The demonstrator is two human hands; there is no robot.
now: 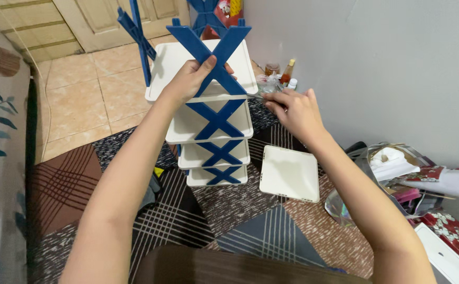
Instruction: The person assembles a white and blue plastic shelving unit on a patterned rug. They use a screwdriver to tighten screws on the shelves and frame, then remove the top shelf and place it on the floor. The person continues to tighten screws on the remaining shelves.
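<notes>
Nearby, white shelf panel (289,173), red floral package (453,223)

A plain grey wall (376,63) stands at right; beige floor tiles (87,89) meet a patchwork rug (240,221) and cream panelled door (114,21).

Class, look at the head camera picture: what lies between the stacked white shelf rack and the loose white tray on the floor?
In the head view, only bare patterned mat lies between the rack and the loose tray; they do not touch.
</notes>
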